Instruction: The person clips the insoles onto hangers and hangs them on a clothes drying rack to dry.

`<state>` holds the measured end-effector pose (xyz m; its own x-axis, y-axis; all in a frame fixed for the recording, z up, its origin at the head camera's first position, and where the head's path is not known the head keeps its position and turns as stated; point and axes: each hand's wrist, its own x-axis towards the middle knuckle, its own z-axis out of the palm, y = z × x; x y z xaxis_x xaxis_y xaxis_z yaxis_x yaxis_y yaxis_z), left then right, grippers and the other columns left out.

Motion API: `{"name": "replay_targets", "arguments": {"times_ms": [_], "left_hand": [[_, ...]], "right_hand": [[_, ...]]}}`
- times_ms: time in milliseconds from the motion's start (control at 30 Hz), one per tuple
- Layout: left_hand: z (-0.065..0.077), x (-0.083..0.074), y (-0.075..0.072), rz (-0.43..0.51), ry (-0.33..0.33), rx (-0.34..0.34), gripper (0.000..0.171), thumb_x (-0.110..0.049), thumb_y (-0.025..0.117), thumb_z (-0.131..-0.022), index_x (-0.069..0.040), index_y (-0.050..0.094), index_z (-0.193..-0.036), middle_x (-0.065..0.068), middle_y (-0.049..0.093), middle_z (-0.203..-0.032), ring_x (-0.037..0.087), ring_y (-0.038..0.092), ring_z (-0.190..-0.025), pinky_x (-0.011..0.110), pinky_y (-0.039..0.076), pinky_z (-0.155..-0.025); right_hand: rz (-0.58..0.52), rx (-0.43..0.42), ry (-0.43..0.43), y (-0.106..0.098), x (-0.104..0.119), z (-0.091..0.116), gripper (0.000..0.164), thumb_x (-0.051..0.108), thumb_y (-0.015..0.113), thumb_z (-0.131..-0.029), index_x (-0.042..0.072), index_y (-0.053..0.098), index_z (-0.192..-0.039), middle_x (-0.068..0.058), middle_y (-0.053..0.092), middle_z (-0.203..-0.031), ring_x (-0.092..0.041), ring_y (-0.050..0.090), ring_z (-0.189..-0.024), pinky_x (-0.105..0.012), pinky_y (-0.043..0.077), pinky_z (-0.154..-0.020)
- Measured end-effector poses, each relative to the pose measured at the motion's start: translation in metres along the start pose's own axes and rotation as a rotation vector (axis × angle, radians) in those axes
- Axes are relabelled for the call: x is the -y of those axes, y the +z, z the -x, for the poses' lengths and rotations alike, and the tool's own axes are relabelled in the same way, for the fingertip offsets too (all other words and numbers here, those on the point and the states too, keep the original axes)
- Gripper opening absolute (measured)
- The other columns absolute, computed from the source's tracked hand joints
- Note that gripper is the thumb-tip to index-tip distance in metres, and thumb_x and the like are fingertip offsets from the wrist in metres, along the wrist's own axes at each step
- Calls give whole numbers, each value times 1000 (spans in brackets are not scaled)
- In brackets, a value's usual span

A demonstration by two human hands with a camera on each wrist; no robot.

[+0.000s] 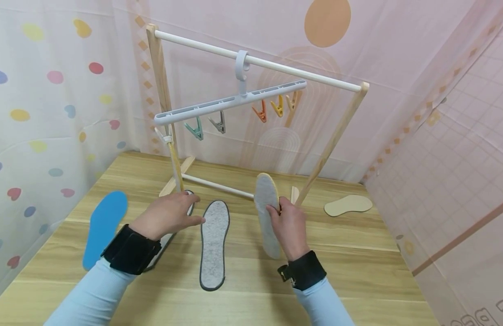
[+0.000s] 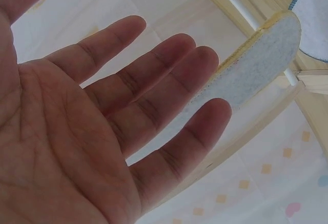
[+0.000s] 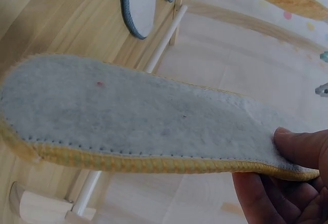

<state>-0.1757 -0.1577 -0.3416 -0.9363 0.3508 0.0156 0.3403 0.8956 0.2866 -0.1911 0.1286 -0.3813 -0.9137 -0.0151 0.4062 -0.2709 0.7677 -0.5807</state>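
My right hand grips a grey insole with a fuzzy yellow edge, thumb on its grey face, and holds it up over the table. A matching insole hangs edge-on from a white clip at the left end of the pale grey hanger. Just beside its lower end is my left hand, which the left wrist view shows with fingers extended and spread, gripping nothing. Under that hand, a dark-edged grey insole is partly hidden. Another dark-edged insole lies flat between the hands.
The hanger hooks over the white top bar of a wooden rack. Several coloured clips hang from it, including a green clip and an orange clip. A blue insole lies at left, a beige insole at right. Curtains surround the table.
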Motion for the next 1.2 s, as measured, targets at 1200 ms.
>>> {"name": "replay_targets", "arguments": {"times_ms": [1200], "left_hand": [[-4, -6, -30, -27, -16, -27, 57, -39, 73, -89, 3, 62, -125, 23, 65, -115, 39, 62, -105, 53, 51, -85]], "right_hand": [[-43, 55, -54, 16, 29, -5, 21, 20, 73, -92, 2, 67, -103, -13, 73, -92, -20, 70, -73, -34, 56, -60]]}}
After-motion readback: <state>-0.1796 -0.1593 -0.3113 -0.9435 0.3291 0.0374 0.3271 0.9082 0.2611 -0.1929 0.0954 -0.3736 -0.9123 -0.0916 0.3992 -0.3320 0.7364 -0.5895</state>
